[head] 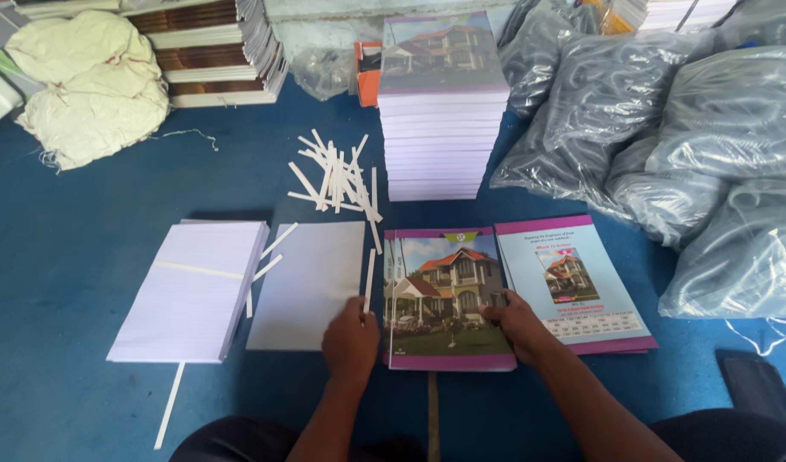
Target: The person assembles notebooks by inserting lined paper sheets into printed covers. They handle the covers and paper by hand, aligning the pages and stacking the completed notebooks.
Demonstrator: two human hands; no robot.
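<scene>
Gripping loosely, both hands are pressing one house-cover notebook (pixel 448 299) on the blue floor (pixel 68 257): left hand (pixel 352 340) at its spine edge, right hand (pixel 517 321) on its right edge. Loose paper strips (pixel 337 180) nearby could be slipping under, skewing it.

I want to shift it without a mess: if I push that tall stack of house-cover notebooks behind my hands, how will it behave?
The tall notebook stack is many books high, so it is probably heavy and would resist a light push. Its glossy covers may let upper books slide off. Pushed near the top, it could lean or topple; low down seems safer.
</scene>
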